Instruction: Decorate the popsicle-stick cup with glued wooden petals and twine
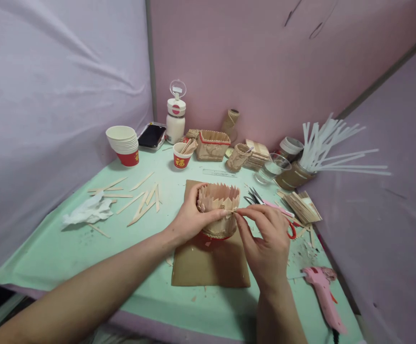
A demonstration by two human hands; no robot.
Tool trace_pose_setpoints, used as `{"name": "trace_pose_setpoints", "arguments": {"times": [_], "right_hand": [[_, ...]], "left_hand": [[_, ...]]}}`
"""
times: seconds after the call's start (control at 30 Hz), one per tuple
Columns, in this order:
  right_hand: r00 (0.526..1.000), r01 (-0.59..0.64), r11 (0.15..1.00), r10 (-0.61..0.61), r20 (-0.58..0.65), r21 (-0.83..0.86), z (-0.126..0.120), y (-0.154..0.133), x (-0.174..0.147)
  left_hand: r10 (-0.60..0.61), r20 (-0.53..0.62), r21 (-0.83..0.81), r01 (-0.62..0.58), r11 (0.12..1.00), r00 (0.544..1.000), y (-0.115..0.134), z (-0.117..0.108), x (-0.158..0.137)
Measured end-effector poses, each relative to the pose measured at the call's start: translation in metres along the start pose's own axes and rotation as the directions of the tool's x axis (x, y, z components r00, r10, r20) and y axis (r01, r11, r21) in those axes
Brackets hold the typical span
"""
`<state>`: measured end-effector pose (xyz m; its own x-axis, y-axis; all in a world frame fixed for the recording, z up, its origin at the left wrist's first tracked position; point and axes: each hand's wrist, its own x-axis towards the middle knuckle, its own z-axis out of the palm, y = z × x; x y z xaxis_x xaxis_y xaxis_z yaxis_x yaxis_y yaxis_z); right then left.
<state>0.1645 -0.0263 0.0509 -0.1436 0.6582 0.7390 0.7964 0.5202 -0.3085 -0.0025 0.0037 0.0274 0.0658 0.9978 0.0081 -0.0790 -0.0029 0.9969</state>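
Observation:
A round basket of pointed wooden sticks [217, 224] is held over a brown board [211, 267], some red showing at its base. My left hand [191, 212] is wrapped around its left side, thumb laid across the front. At the front right of the wall, my right hand [265, 234] pinches a small bit of twine-like material between thumb and forefinger. That bit is too small to make out fully. Scissors [256, 197] lie just behind my right hand, partly hidden by it.
Loose wooden sticks [145, 203] and a crumpled tissue [88, 210] lie on the left. A pink glue gun [324, 296] rests at the right edge. Stacked paper cups [123, 143], a white bottle [175, 126], a clear cup of water [270, 169] and white glue sticks [322, 148] stand behind.

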Motion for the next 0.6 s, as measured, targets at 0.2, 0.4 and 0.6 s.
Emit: {"name": "trace_pose_setpoints", "arguments": {"times": [0.2, 0.4, 0.6], "right_hand": [[1.0, -0.007, 0.999, 0.008, 0.026, -0.053, 0.0048, -0.0026, -0.0005], [1.0, -0.025, 0.998, 0.026, 0.016, -0.05, 0.0012, 0.0017, -0.0041], [0.997, -0.029, 0.998, 0.032, 0.063, -0.047, 0.0005, 0.0025, -0.0047]], "left_hand": [[-0.019, 0.016, -0.025, 0.019, 0.999, 1.0, -0.0039, 0.0016, -0.0007], [-0.021, 0.003, -0.018, 0.021, 1.0, 1.0, -0.0046, 0.002, -0.0007], [-0.027, 0.009, -0.017, 0.027, 0.999, 1.0, -0.0037, 0.0022, -0.0006]]}}
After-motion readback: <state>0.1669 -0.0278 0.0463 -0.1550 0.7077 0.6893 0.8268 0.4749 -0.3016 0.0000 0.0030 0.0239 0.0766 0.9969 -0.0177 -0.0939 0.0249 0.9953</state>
